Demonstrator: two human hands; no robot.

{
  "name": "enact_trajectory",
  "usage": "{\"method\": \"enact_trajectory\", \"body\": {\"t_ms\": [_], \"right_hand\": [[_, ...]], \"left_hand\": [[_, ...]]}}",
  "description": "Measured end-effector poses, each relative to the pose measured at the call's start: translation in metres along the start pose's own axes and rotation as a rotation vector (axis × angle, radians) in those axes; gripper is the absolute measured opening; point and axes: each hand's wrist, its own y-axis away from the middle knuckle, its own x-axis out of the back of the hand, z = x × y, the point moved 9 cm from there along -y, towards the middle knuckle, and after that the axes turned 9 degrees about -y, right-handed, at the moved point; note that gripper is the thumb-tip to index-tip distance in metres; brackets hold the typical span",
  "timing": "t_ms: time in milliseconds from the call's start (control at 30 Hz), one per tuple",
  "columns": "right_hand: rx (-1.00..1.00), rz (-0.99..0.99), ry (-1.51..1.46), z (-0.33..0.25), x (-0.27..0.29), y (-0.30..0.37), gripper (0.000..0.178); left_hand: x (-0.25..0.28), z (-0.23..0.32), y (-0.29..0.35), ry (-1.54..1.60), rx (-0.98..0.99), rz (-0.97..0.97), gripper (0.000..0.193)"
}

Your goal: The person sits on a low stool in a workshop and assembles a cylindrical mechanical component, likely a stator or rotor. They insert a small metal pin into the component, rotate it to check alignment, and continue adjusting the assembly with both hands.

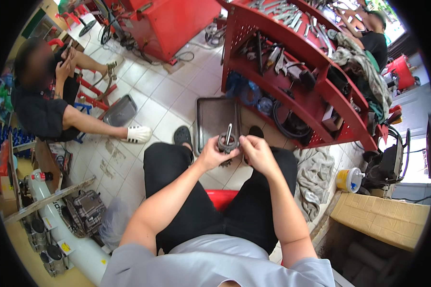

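Between my knees, my left hand (210, 156) grips a round, dark metal part (228, 142) that looks like a gear or clutch piece. A shiny metal rod (230, 128) stands up out of its middle. Teeth seem to show along its underside, below my fingers. Close by its right edge is my right hand (259, 152), fingers curled in a pinch; what they hold, if anything, is hidden. Beyond both hands a dark, shallow metal tray (218, 112) lies on the tiled floor, between my feet.
A red tool cart (292, 103) with many wrenches stands ahead right. A grey cloth (316, 179) lies by my right knee, near a yellow-and-white bucket (349, 180). Someone seated at left (38, 105) stretches a leg inward, beside another tray (121, 111). Another person (374, 40) is behind the cart.
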Motion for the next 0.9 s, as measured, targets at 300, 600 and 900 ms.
{"method": "enact_trajectory", "body": {"t_ms": [300, 600, 900], "right_hand": [[0.026, -0.232, -0.454, 0.002, -0.012, -0.005, 0.012], [-0.109, -0.085, -0.216, 0.018, -0.006, -0.007, 0.03], [-0.014, -0.037, -0.289, -0.002, -0.004, -0.004, 0.035]], "left_hand": [[0.008, -0.002, 0.001, 0.044, 0.085, 0.098, 0.024], [0.006, -0.005, -0.004, -0.065, 0.03, 0.053, 0.024], [0.007, 0.004, -0.003, 0.036, 0.037, 0.073, 0.024]]}}
